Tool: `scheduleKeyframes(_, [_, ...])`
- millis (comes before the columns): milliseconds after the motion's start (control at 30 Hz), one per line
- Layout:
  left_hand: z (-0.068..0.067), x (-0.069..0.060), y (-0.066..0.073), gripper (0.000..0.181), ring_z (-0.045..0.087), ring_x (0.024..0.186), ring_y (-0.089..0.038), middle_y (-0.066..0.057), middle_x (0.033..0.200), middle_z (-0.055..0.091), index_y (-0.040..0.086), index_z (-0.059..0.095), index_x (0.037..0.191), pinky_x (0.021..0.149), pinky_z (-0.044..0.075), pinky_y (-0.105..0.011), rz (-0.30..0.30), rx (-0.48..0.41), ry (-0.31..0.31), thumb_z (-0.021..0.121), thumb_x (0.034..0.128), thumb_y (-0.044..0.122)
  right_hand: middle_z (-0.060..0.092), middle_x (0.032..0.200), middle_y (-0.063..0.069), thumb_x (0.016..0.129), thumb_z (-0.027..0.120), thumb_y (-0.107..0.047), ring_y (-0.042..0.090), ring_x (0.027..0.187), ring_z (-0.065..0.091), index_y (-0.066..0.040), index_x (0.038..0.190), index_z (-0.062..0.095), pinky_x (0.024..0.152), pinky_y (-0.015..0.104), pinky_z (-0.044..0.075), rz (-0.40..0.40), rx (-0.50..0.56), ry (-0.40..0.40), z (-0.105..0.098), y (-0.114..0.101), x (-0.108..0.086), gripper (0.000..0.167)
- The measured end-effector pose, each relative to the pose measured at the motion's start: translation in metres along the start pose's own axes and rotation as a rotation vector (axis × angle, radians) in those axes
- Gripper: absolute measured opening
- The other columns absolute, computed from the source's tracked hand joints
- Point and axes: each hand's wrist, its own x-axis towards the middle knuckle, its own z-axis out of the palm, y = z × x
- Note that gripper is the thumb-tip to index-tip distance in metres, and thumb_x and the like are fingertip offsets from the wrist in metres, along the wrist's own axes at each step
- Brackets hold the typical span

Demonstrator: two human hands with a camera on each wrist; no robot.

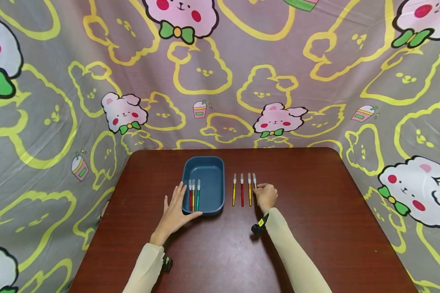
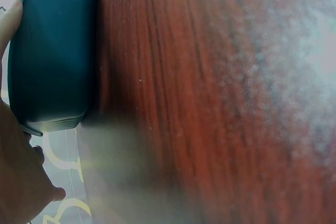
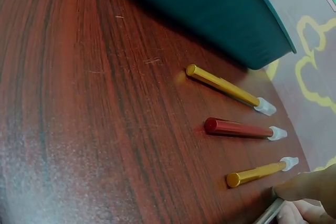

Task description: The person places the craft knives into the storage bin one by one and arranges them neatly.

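Observation:
In the head view, my left hand lies spread at the near left corner of a blue rectangular tray, its fingers along the left rim and its thumb by the near rim. Inside the tray are red, yellow and green craft knives with clear caps. To the right, my right hand pinches a silver-grey craft knife; its clear cap points away from me. Beside it lie a yellow craft knife, a red craft knife and another yellow craft knife, side by side on the table.
The brown wooden table carries everything. Patterned cloth hangs along its back and both sides. A dark wrist camera sits at my right cuff, and another wrist camera at my left.

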Motion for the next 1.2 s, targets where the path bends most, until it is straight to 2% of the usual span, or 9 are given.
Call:
scheduleKeyframes(233, [0.0, 0.0, 0.0, 0.121, 0.015, 0.16, -0.043, -0.011, 0.177, 0.011, 0.006, 0.022, 0.169, 0.121, 0.003, -0.075, -0.005, -0.005, -0.005, 0.081, 0.0823, 0.068, 0.079, 0.099, 0.021, 0.082, 0.083, -0.008, 0.05, 0.103, 0.07, 0.002, 0.092, 0.083, 0.097, 0.058, 0.051, 0.005, -0.012, -0.012, -0.001, 0.002, 0.004, 0.014])
scheduleKeyframes(467, [0.001, 0.0, -0.001, 0.122, 0.016, 0.16, -0.044, -0.01, 0.177, 0.013, 0.006, 0.023, 0.168, 0.12, 0.004, -0.076, 0.003, 0.001, 0.007, 0.081, 0.0817, 0.068, 0.079, 0.098, 0.019, 0.084, 0.078, -0.009, 0.047, 0.106, 0.069, 0.002, 0.092, 0.083, 0.101, 0.058, 0.05, 0.043, -0.031, -0.052, -0.005, 0.002, 0.008, 0.014])
scheduleKeyframes(667, [0.0, -0.001, 0.0, 0.122, 0.017, 0.16, -0.044, -0.011, 0.177, 0.014, 0.006, 0.023, 0.168, 0.121, 0.006, -0.076, 0.004, 0.011, 0.011, 0.081, 0.0815, 0.068, 0.079, 0.1, 0.019, 0.083, 0.076, -0.011, 0.047, 0.113, 0.066, 0.002, 0.093, 0.083, 0.106, 0.057, 0.047, 0.073, 0.004, -0.074, -0.014, 0.0, 0.012, 0.018])
scheduleKeyframes(800, [0.0, 0.0, 0.0, 0.122, 0.016, 0.16, -0.043, -0.01, 0.178, 0.012, 0.007, 0.022, 0.169, 0.121, 0.005, -0.075, 0.001, 0.014, 0.003, 0.08, 0.0816, 0.069, 0.079, 0.095, 0.018, 0.084, 0.075, -0.012, 0.046, 0.109, 0.068, 0.003, 0.095, 0.083, 0.105, 0.055, 0.047, 0.067, 0.027, -0.056, -0.019, 0.0, 0.016, 0.02])
scheduleKeyframes(933, [0.001, 0.0, 0.0, 0.122, 0.015, 0.16, -0.044, -0.011, 0.177, 0.013, 0.007, 0.021, 0.169, 0.121, 0.004, -0.075, -0.002, 0.008, 0.001, 0.08, 0.0819, 0.069, 0.079, 0.083, 0.014, 0.086, 0.076, -0.012, 0.036, 0.093, 0.074, 0.003, 0.096, 0.083, 0.1, 0.05, 0.051, 0.074, 0.082, -0.047, -0.023, -0.003, 0.017, 0.019])
scheduleKeyframes(1067, [0.001, 0.0, -0.001, 0.122, 0.016, 0.16, -0.045, -0.011, 0.177, 0.014, 0.007, 0.021, 0.169, 0.12, 0.005, -0.076, 0.001, 0.007, 0.004, 0.08, 0.0819, 0.069, 0.079, 0.084, 0.015, 0.087, 0.079, -0.011, 0.015, 0.068, 0.075, 0.004, 0.098, 0.082, 0.081, 0.035, 0.061, 0.091, 0.157, -0.084, -0.026, -0.012, 0.016, 0.018])
scheduleKeyframes(1133, [0.001, 0.0, -0.001, 0.123, 0.016, 0.16, -0.045, -0.012, 0.177, 0.015, 0.007, 0.021, 0.169, 0.12, 0.005, -0.076, 0.003, 0.007, 0.006, 0.08, 0.0817, 0.069, 0.079, 0.087, 0.018, 0.088, 0.081, -0.01, 0.012, 0.064, 0.074, 0.005, 0.1, 0.081, 0.068, 0.029, 0.061, 0.097, 0.2, -0.113, -0.026, -0.017, 0.015, 0.019])
scheduleKeyframes(1200, [0.001, 0.001, -0.001, 0.123, 0.016, 0.16, -0.045, -0.012, 0.177, 0.015, 0.006, 0.021, 0.169, 0.12, 0.004, -0.076, 0.002, 0.006, 0.005, 0.08, 0.0816, 0.069, 0.079, 0.091, 0.021, 0.088, 0.081, -0.009, 0.016, 0.067, 0.077, 0.008, 0.101, 0.08, 0.064, 0.028, 0.062, 0.093, 0.237, -0.138, -0.026, -0.024, 0.014, 0.021])
